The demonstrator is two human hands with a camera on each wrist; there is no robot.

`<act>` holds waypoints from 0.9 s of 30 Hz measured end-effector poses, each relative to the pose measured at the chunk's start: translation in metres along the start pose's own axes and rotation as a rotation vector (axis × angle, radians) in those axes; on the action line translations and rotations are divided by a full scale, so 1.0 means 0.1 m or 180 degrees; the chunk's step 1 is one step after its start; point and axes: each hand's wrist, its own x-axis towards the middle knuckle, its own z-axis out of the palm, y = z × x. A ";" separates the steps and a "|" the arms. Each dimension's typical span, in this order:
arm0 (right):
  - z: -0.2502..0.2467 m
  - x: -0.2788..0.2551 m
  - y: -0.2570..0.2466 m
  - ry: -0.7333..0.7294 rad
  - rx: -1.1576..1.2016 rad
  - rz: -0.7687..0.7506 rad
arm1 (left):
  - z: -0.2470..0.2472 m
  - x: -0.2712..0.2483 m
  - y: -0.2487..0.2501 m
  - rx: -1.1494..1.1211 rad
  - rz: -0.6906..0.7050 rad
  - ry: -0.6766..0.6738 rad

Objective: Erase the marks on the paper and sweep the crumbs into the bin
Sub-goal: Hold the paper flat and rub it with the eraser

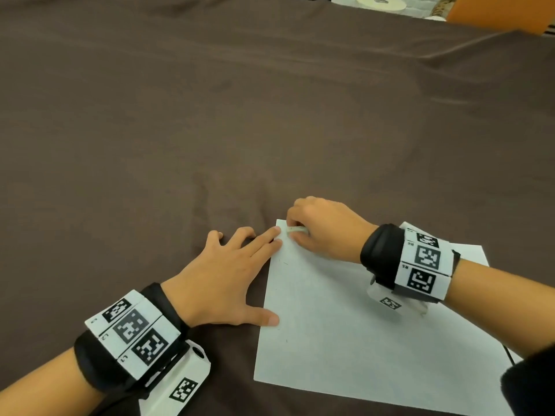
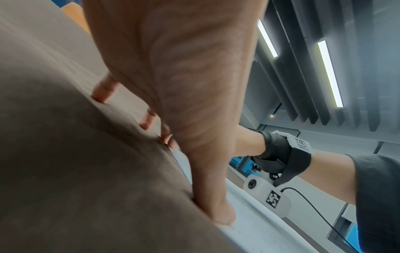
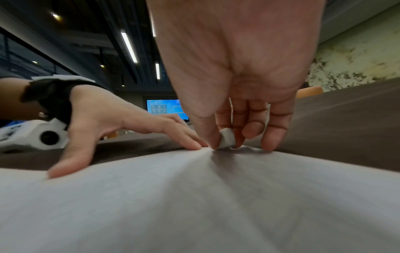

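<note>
A white sheet of paper (image 1: 345,319) lies on the brown tablecloth (image 1: 180,130) at the lower right. My right hand (image 1: 318,226) pinches a small white eraser (image 1: 295,229) and presses it on the paper's far left corner; in the right wrist view the eraser (image 3: 226,140) sits between thumb and fingers, on the paper (image 3: 194,205). My left hand (image 1: 231,274) lies flat with spread fingers, fingertips and thumb holding down the paper's left edge. Faint short pencil marks (image 1: 283,262) show near that edge. No bin is in view.
The brown cloth covers the whole table. At the far right edge are an orange object (image 1: 504,13) and a pale disc (image 1: 380,1). A black cable (image 1: 509,355) runs off the paper's right side. A screen (image 3: 164,107) glows in the background.
</note>
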 end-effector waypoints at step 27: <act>0.00 -0.05 -0.02 0.0030 -0.0157 -0.0158 | -0.01 0.01 0.01 -0.0030 -0.0048 -0.0010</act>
